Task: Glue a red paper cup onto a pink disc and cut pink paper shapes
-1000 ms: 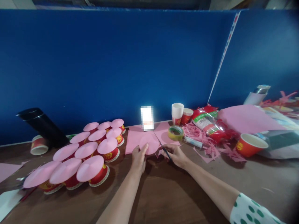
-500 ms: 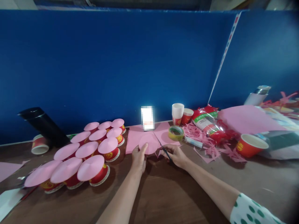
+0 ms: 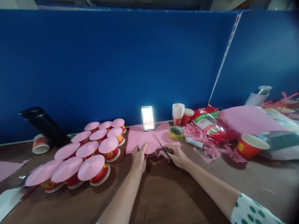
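Note:
My left hand (image 3: 139,157) pinches a round pink paper disc (image 3: 148,143) between thumb and fingers, its thumb flat on top. In my right hand (image 3: 175,155) is a pair of dark-handled scissors (image 3: 166,151), its blades pointing up and left along the disc's right edge. A small pink strip (image 3: 158,153) hangs by the blades. Behind the disc lies a stack of pink paper sheets (image 3: 133,140). To the left stand several red paper cups (image 3: 108,154), upside down, each topped with a pink paper cone (image 3: 91,168).
A black bottle (image 3: 46,126) leans beside a tipped cup (image 3: 41,145) at left. Behind the paper a lit, blurred screen (image 3: 148,118) stands against the blue partition (image 3: 116,62). Right are a tape roll (image 3: 176,133), stacked cups (image 3: 178,112), pink scraps (image 3: 211,152), a red packet (image 3: 207,123) and an upright cup (image 3: 252,146).
Hardly anything differs. The whole view has shifted very slightly, while both hands keep the same hold on the paper disc and the scissors.

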A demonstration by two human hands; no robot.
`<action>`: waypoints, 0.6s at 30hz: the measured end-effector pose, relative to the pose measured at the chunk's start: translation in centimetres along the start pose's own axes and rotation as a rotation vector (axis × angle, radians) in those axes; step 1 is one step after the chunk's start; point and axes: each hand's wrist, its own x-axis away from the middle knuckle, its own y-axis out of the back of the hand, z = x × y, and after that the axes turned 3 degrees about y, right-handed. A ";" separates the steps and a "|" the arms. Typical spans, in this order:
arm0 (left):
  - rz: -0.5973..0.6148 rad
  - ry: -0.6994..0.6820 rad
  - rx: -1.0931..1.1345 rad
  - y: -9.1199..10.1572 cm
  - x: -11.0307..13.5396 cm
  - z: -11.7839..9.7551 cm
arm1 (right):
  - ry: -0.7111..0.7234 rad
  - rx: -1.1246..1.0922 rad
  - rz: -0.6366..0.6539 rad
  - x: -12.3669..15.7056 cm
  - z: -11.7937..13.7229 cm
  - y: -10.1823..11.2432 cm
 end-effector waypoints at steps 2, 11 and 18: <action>-0.001 -0.003 0.002 0.1 0.0 0.0 | -0.002 0.003 0.002 0.0 0.1 0.0; -0.038 0.003 0.019 0.1 -0.2 0.1 | -0.015 0.016 0.003 0.0 0.0 0.0; -0.028 -0.015 0.031 0.3 -0.4 0.3 | -0.017 0.022 0.015 0.1 0.4 -0.1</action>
